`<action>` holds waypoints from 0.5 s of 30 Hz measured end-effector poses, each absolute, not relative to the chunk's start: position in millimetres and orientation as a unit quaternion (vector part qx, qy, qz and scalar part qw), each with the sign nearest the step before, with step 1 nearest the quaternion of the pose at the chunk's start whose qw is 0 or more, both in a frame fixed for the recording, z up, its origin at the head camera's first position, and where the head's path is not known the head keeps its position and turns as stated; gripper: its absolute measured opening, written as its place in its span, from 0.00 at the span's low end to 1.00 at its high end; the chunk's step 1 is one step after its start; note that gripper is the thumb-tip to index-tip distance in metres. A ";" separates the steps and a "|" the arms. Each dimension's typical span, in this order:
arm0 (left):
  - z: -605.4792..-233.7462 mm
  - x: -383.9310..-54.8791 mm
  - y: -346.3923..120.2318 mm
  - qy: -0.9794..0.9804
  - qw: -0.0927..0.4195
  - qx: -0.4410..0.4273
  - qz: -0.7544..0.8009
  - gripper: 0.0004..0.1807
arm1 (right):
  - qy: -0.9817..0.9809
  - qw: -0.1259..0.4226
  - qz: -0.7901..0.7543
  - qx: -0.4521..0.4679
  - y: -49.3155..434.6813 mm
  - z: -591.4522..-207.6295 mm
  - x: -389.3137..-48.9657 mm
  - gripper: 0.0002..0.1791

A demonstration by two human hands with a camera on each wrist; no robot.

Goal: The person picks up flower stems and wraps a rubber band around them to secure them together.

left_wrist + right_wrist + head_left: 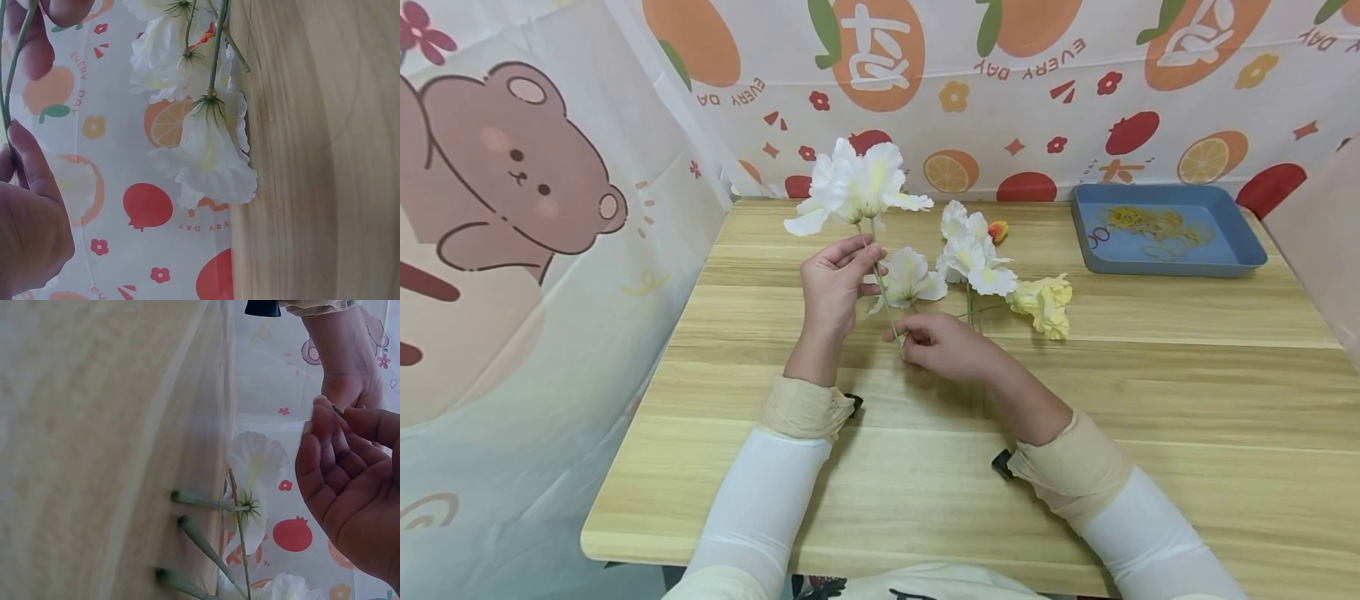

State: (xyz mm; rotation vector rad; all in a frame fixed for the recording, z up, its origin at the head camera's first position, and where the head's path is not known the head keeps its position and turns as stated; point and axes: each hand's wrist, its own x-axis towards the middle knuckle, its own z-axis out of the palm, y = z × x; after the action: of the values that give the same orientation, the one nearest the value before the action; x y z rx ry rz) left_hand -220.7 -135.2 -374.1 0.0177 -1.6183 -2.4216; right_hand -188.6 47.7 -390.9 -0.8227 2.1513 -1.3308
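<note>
"White petals crown the held flowers [853, 187] in the head view. Where do the hands meet them?"

"On their green stems [886, 302]. The left hand [838, 287] pinches these just under the blooms; the right hand [951, 346] pinches them near the bottom. The stems slant, blooms up and to the left."

"What lies around?"

"On the wooden table [737, 500], a single white flower [910, 279] shows behind and between the hands. To its right come a white cluster [973, 254], an orange-red bud [997, 232] and a yellow flower [1045, 307]. Farther right sits a blue tray [1097, 260] with rubber bands [1157, 225]."

"And the left wrist view?"

"The left hand's fingertips close on the stems at the left edge; above, the right hand's fingers show beside the same stems. Other white blooms [206, 153] fill the middle, apart from both hands."

"The right wrist view?"

"A green stem tip [338, 412] pokes out between the right thumb and fingertip. Other stem ends [200, 540] lie well apart, lower left."
</note>
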 end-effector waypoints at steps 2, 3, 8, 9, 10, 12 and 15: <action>-374.4 -220.7 -134.6 -0.555 0.115 0.007 -0.824 0.09 | 0.776 0.247 -0.506 -0.286 47.1 -391.0 -190.0 0.17; -374.5 -220.5 -134.1 -0.557 0.114 0.008 -0.823 0.10 | 0.769 0.251 -0.520 -0.273 46.8 -390.8 -190.6 0.17; -374.8 -219.5 -130.4 -0.557 0.114 0.009 -0.823 0.09 | 0.738 0.256 -0.591 -0.201 44.0 -388.5 -193.4 0.18; -375.2 -219.5 -129.6 -0.556 0.112 0.010 -0.823 0.07 | 0.736 0.252 -0.598 -0.192 43.8 -387.9 -193.7 0.18; -375.5 -219.4 -128.7 -0.556 0.112 0.009 -0.824 0.06 | 0.738 0.245 -0.600 -0.188 43.5 -387.7 -194.0 0.17; -376.0 -218.9 -126.8 -0.557 0.108 0.006 -0.824 0.05 | 0.746 0.227 -0.596 -0.191 43.8 -387.4 -194.2 0.16; -376.5 -218.1 -123.4 -0.562 0.103 -0.005 -0.821 0.05 | 0.761 0.196 -0.583 -0.207 45.3 -387.7 -194.0 0.13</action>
State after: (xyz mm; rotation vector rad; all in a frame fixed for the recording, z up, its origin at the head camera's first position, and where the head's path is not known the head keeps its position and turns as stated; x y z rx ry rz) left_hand -218.1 -123.4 -376.5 -0.0148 -1.6589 -2.4216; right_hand -194.0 45.3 -387.7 -0.5789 2.1311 -1.6344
